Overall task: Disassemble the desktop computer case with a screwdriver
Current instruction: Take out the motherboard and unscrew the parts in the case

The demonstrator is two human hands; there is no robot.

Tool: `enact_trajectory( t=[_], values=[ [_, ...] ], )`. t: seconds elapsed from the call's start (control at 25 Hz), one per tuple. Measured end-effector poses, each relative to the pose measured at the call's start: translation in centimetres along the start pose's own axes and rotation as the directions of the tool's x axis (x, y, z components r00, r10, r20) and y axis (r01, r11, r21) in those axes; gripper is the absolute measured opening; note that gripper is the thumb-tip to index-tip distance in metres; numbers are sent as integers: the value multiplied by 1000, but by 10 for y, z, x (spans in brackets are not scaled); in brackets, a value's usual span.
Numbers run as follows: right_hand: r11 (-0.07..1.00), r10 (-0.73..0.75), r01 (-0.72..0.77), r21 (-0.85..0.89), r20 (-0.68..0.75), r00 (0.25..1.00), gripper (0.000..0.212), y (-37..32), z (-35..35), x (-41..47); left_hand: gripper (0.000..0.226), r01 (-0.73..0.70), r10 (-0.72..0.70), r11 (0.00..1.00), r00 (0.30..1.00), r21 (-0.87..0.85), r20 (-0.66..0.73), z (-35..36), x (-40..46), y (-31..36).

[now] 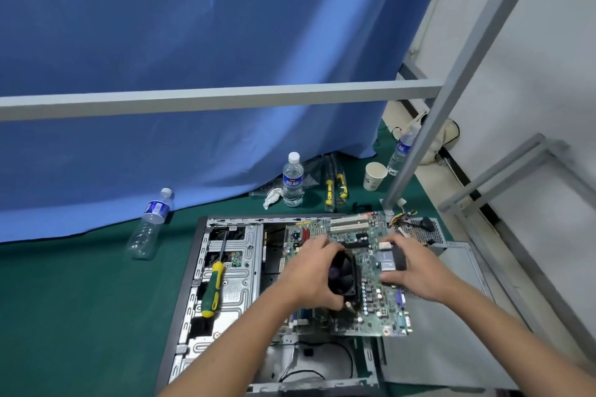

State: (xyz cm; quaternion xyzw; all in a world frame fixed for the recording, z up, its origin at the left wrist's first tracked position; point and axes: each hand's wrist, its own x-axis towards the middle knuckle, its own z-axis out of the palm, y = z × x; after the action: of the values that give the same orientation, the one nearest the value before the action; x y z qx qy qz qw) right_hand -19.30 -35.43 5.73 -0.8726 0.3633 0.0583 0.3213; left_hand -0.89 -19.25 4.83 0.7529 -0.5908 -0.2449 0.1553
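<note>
The open computer case [196, 271] lies flat on the green table. A green motherboard [371, 293] sits tilted over the case's right half. My left hand [311, 271] grips the black CPU cooler fan [343, 274] in the board's middle. My right hand [416, 267] holds the board's right edge, fingers curled over a dark part there. A green-and-yellow screwdriver [213, 287] lies on the metal drive bay in the case's left half, apart from both hands.
A grey side panel [451, 348] lies right of the case, a power supply [419, 229] behind the board. Three water bottles [293, 180], a paper cup [374, 176], yellow-handled tools [335, 187] and a crumpled tissue stand behind. A grey metal frame [419, 138] crosses overhead; a blue curtain hangs behind.
</note>
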Motion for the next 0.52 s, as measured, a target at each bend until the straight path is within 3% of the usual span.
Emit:
enact_trajectory(
  t=[0.12,0.32,0.4,0.44,0.52],
  values=[
    [998,57,-57,5,67,996,78,32,13,7,96,-8,-13,977,995,214,94,12,17,23],
    [997,70,-71,19,84,994,78,70,23,17,98,-2,-26,963,995,270,99,43,32,38],
    [997,68,-70,20,80,994,79,77,25,18,99,-7,-5,989,997,145,82,48,25,32],
    [997,66,-68,20,73,995,79,80,27,18,95,29,-29,1000,999,-7,33,49,19,28],
    [998,62,-63,30,57,996,78,83,29,17,87,195,-259,927,951,-320,-168,49,7,16]
  ],
)
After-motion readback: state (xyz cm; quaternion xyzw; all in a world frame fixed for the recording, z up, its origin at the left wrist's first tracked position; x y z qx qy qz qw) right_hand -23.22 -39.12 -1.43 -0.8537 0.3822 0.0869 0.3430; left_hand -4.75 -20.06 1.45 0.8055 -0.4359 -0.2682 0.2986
